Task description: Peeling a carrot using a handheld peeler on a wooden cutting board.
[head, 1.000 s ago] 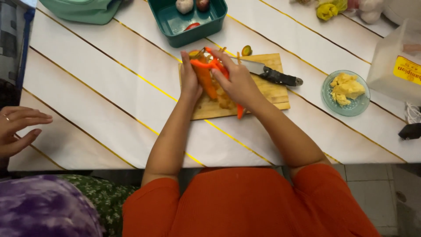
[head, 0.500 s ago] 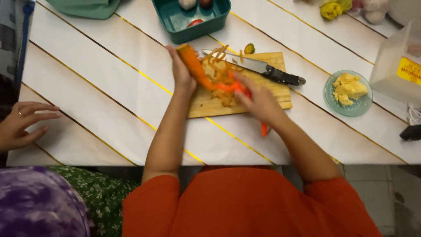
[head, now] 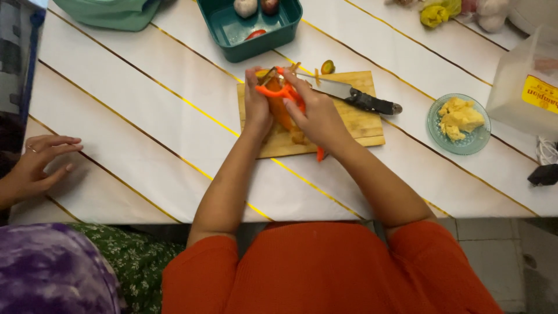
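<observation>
Head view: two hands work at frame centre over one wooden cutting board (head: 360, 125) on the striped desk (head: 145, 116). The left hand (head: 257, 107) is wrapped around one carrot (head: 281, 110), which lies lengthwise on the board's left part, mostly hidden between the hands. The right hand (head: 317, 113) grips one orange peeler (head: 280, 91), its head against the carrot's far end. One knife (head: 354, 96) lies on the board, touching it, blade partly behind the right hand. One teal tray (head: 232, 35) at upper centre holds three items, cut off by the frame's top edge and hard to identify. One glass saucer (head: 459, 123) with yellow chunks sits at right. One other person's hand (head: 38, 168) rests at the left edge.
</observation>
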